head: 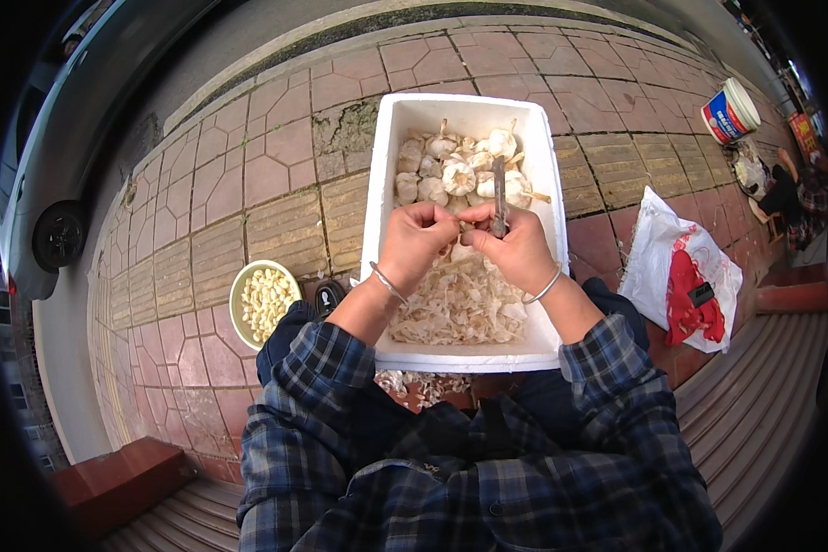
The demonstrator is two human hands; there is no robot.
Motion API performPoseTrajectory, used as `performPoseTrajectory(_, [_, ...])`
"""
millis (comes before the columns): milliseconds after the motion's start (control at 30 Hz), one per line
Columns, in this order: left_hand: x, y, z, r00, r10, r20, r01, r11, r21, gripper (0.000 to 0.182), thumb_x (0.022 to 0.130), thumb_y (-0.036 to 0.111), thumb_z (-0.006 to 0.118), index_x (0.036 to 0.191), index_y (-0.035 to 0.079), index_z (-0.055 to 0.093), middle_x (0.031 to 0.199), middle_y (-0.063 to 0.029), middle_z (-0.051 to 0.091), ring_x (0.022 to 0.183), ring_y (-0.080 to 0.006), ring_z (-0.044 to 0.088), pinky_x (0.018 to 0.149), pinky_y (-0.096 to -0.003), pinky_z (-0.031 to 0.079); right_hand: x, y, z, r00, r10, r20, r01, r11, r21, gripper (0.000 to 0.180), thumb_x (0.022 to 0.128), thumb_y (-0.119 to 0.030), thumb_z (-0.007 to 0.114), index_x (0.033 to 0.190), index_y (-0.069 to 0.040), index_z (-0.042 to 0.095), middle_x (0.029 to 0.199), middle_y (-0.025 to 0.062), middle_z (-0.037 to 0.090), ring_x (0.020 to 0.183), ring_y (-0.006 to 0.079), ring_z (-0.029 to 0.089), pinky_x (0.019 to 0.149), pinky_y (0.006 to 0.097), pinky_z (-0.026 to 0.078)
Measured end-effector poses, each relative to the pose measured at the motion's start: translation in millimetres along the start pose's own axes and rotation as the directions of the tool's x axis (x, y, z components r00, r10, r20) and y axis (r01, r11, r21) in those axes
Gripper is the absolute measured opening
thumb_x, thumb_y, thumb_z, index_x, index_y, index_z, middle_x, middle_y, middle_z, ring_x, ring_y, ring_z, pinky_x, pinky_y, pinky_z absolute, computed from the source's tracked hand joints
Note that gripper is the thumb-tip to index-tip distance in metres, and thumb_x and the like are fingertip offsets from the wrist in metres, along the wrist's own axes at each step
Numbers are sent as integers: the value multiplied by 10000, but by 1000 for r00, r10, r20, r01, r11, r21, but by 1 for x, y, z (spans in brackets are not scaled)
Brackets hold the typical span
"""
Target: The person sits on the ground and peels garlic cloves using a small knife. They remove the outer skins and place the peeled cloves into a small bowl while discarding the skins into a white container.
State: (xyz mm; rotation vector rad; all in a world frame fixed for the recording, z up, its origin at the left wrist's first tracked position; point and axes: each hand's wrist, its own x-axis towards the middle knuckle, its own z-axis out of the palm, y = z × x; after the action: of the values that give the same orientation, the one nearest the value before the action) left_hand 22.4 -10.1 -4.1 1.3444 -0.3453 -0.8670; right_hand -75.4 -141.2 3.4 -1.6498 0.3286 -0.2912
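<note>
Both hands meet above a white foam box point(562, 228). My right hand point(517, 238) grips a small dark knife point(500, 190), which points away from me. With pinched fingertips, my left hand point(421, 238) holds a small piece of garlic point(464, 226) against the right fingertips; the fingers mostly hide it. Whole garlic bulbs point(459, 177) with dry stems fill the far half of the box. Loose papery garlic skins point(459, 303) lie in the near half. To the left, a pale round bowl point(233, 303) contains many peeled garlic cloves point(268, 300).
A white woven sack point(645, 241) lies at the right with a red cloth point(686, 303) and a small black object point(700, 294) on it. Farther right are a bucket point(731, 114) and a seated person point(797, 196). A parked car point(34, 179) stands at the left. Skins litter the paving point(421, 388) below the box.
</note>
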Motion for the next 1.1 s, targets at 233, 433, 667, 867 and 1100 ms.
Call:
performPoseTrajectory(233, [-2, 4, 3, 1000, -16, 4, 17, 988, -153, 76, 798, 56, 597, 731, 25, 581, 654, -16, 573, 567, -74, 489, 532, -215, 400, 3, -10, -6, 983, 174, 63, -184, 946, 266, 213, 804, -84, 671, 983, 18, 620, 800, 54, 628, 634, 56, 546, 486, 179, 403])
performPoseTrajectory(433, [1, 3, 3, 998, -16, -64, 9, 993, -118, 80, 813, 66, 560, 740, 34, 569, 667, -23, 561, 580, -77, 485, 555, -226, 408, 9, -7, -22, 985, 174, 3, -152, 849, 506, 245, 850, -149, 635, 1012, 28, 591, 745, 55, 585, 526, 43, 452, 441, 157, 347])
performPoseTrajectory(667, [3, 0, -3, 958, 280, -66, -120, 596, 794, 218, 794, 160, 646, 654, 4, 585, 523, -54, 555, 499, -93, 524, 476, -267, 419, 9, -22, -13, 980, 177, -94, -153, 964, 217, 211, 789, -51, 668, 970, 33, 598, 743, 40, 605, 618, 80, 562, 540, 201, 449])
performPoseTrajectory(867, [-4, 14, 11, 992, 123, 0, -123, 989, 85, 145, 803, 76, 637, 917, -11, 615, 783, -35, 629, 672, -101, 574, 599, -224, 466, 9, 0, -14, 997, 80, -11, -77, 985, 158, 178, 794, -61, 671, 927, 36, 604, 750, 42, 609, 662, 101, 584, 615, 238, 493])
performPoseTrajectory(1100, [-1, 5, 0, 994, 110, 6, -110, 991, 72, 113, 818, 63, 626, 893, -22, 628, 749, -41, 630, 608, -91, 546, 567, -223, 450, 7, 2, -10, 993, 77, 89, -92, 979, 184, 184, 801, -74, 668, 930, 38, 600, 786, 47, 610, 677, 104, 588, 624, 243, 508])
